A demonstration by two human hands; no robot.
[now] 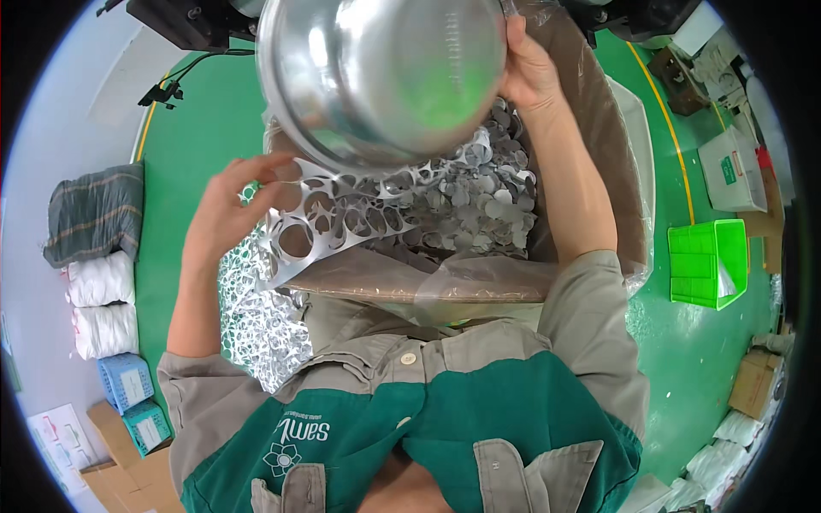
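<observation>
A large shiny metal pot [385,77] with marks up its inner wall is tilted over a box [376,284]. My right hand [528,73] is closed on the pot's right rim; some of its fingers are hidden behind it. My left hand [235,201] pinches the edge of a punched metal sheet [333,218] full of round holes, just below the pot's lower left. Under both, many small grey metal discs [496,205] lie in the box, which has a clear plastic liner [586,111].
A heap of punched metal scrap [261,321] stands left of the box. A bright green crate [694,265] and a white bin [731,171] are on the right. At the left wall are a dark folded blanket [96,214], white bundles [103,303] and blue baskets [126,380].
</observation>
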